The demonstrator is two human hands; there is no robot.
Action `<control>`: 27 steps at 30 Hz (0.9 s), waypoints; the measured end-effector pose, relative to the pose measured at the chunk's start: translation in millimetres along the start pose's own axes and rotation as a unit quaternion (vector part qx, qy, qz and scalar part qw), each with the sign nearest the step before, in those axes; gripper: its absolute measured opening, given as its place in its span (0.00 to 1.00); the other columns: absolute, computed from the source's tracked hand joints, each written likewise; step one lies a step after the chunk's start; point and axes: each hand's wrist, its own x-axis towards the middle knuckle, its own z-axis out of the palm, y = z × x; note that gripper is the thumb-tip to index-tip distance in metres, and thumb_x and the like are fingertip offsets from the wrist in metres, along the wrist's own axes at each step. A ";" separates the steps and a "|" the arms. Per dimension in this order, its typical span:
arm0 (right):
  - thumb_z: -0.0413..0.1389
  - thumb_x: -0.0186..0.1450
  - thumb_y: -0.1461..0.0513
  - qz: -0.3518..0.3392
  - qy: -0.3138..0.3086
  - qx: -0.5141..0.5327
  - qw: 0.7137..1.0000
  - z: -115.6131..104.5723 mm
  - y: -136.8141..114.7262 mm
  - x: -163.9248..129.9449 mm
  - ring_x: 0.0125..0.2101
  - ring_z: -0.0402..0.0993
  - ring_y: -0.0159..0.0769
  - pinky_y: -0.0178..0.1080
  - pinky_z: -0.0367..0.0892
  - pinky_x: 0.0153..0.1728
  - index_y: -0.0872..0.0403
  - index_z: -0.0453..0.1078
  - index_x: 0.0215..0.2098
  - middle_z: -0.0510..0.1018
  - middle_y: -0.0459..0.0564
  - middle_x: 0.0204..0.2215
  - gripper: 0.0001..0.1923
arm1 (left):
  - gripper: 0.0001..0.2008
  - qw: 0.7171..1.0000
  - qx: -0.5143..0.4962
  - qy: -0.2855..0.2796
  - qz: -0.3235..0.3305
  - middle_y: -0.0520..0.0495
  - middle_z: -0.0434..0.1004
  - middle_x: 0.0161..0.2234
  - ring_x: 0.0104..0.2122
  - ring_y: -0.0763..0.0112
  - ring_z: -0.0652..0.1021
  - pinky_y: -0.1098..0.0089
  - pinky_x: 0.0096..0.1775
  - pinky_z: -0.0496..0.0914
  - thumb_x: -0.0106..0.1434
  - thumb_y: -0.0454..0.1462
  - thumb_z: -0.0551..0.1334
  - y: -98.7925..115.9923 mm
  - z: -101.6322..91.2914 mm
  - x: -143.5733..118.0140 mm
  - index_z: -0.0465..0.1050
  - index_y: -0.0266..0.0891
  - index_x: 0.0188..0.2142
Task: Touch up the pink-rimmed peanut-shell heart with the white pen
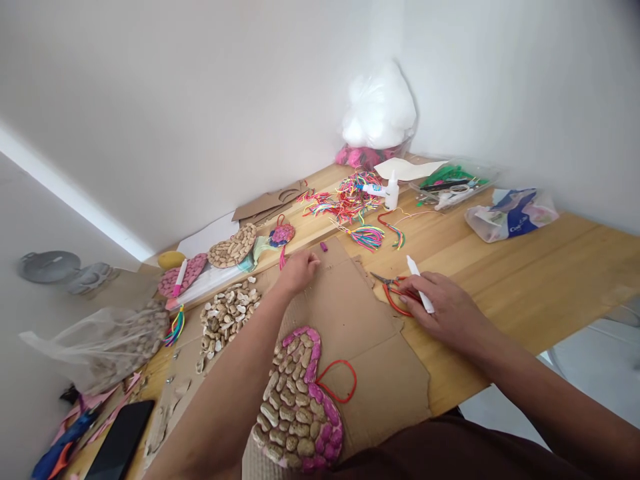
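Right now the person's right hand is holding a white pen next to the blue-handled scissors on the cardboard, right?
Almost. The head view shows the right hand holding the white pen next to the scissors at the cardboard edge, but the scissor handles are red, not blue.

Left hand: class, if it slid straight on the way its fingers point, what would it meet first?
Probably the small purple piece on the cardboard sheet, just past the left hand; beyond that lie the coloured tassels. Depth is hard to judge.
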 end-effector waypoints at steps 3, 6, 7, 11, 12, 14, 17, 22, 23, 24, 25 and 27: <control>0.52 0.70 0.58 0.003 -0.006 0.000 1.000 -0.9 -1.2 0.1 0.41 0.75 0.44 0.45 0.68 0.43 0.50 0.72 0.40 0.79 0.52 0.39 0.08 | 0.09 1.000 -0.016 0.010 -0.014 0.48 0.77 0.32 0.34 0.68 0.77 0.68 0.38 0.70 0.69 0.37 0.52 -13.8 -17.9 -7.5 0.68 0.39 0.36; 0.52 0.70 0.58 -0.001 -0.009 -0.005 1.000 -1.7 -1.5 -0.1 0.41 0.75 0.45 0.46 0.68 0.43 0.50 0.72 0.41 0.79 0.52 0.40 0.08 | 0.08 1.000 -0.011 0.017 -0.023 0.48 0.76 0.32 0.33 0.67 0.76 0.68 0.38 0.69 0.68 0.38 0.52 -22.2 -28.6 -18.2 0.67 0.40 0.36; 0.52 0.70 0.58 -0.003 -0.008 -0.006 1.000 -1.7 -1.3 -0.2 0.41 0.75 0.45 0.46 0.68 0.43 0.50 0.72 0.41 0.79 0.52 0.40 0.08 | 0.06 1.000 -0.006 0.012 -0.022 0.49 0.76 0.31 0.33 0.66 0.76 0.68 0.38 0.69 0.67 0.38 0.54 -22.5 -28.8 -21.7 0.68 0.41 0.35; 0.52 0.69 0.58 -0.004 -0.003 -0.009 1.000 -1.0 -0.5 -0.2 0.42 0.75 0.45 0.45 0.68 0.43 0.50 0.72 0.42 0.79 0.52 0.40 0.08 | 0.04 1.000 0.016 -0.015 -0.015 0.49 0.77 0.30 0.34 0.64 0.77 0.67 0.39 0.68 0.63 0.35 0.59 -17.5 -18.3 -32.3 0.69 0.42 0.31; 0.52 0.69 0.58 -0.004 -0.002 -0.010 1.000 -0.7 -0.5 0.0 0.41 0.75 0.45 0.45 0.68 0.43 0.50 0.72 0.41 0.79 0.52 0.40 0.08 | 0.04 1.000 0.022 -0.016 -0.012 0.49 0.77 0.31 0.35 0.64 0.77 0.67 0.40 0.68 0.63 0.35 0.59 -16.6 -15.1 -33.8 0.70 0.42 0.30; 0.52 0.69 0.58 -0.003 -0.003 -0.012 1.000 -0.2 -0.9 0.3 0.41 0.75 0.45 0.45 0.68 0.43 0.50 0.72 0.41 0.79 0.52 0.39 0.08 | 0.04 0.999 0.031 -0.011 -0.006 0.47 0.78 0.33 0.37 0.63 0.77 0.66 0.42 0.69 0.63 0.35 0.61 -17.1 -10.3 -36.3 0.71 0.42 0.31; 0.52 0.70 0.58 0.000 -0.008 -0.015 1.000 0.1 -1.1 0.7 0.41 0.75 0.45 0.45 0.67 0.43 0.50 0.72 0.40 0.79 0.52 0.39 0.08 | 0.04 0.999 0.041 0.000 0.006 0.46 0.78 0.35 0.39 0.62 0.77 0.66 0.45 0.69 0.64 0.36 0.61 -21.8 -7.0 -39.8 0.73 0.42 0.32; 0.52 0.69 0.59 0.000 -0.015 -0.018 1.000 -0.9 -0.3 0.3 0.42 0.75 0.46 0.46 0.67 0.42 0.50 0.72 0.41 0.79 0.52 0.39 0.08 | 0.03 0.998 0.054 0.026 0.012 0.45 0.78 0.37 0.43 0.62 0.76 0.65 0.49 0.68 0.65 0.36 0.61 -24.7 0.5 -46.7 0.73 0.41 0.34; 0.52 0.69 0.59 0.000 -0.016 -0.019 1.000 -1.1 -0.3 0.2 0.42 0.75 0.46 0.46 0.67 0.42 0.50 0.72 0.41 0.79 0.52 0.39 0.08 | 0.03 0.998 0.057 0.031 0.010 0.44 0.78 0.38 0.44 0.61 0.76 0.65 0.49 0.68 0.65 0.36 0.60 -23.3 2.7 -47.8 0.73 0.41 0.34; 0.52 0.69 0.59 -0.001 -0.017 -0.019 1.000 -1.3 -0.3 0.1 0.42 0.75 0.46 0.46 0.67 0.42 0.51 0.72 0.41 0.79 0.53 0.39 0.08 | 0.04 0.998 0.060 0.035 0.008 0.44 0.78 0.38 0.44 0.61 0.75 0.64 0.50 0.68 0.66 0.35 0.59 -21.5 4.8 -48.6 0.72 0.41 0.34; 0.52 0.69 0.59 -0.001 -0.019 -0.020 1.000 -1.4 -0.4 0.1 0.42 0.74 0.46 0.46 0.67 0.42 0.51 0.72 0.41 0.79 0.53 0.39 0.08 | 0.05 0.997 0.064 0.038 0.005 0.43 0.77 0.39 0.45 0.60 0.75 0.64 0.50 0.68 0.66 0.35 0.58 -19.4 6.4 -49.0 0.72 0.41 0.34; 0.52 0.69 0.59 -0.001 -0.021 -0.021 1.000 -1.4 -0.6 0.1 0.42 0.74 0.46 0.46 0.67 0.43 0.51 0.72 0.41 0.79 0.52 0.39 0.08 | 0.05 0.997 0.071 0.037 0.001 0.41 0.77 0.40 0.46 0.58 0.75 0.61 0.51 0.68 0.66 0.34 0.57 -15.6 7.1 -48.7 0.71 0.41 0.34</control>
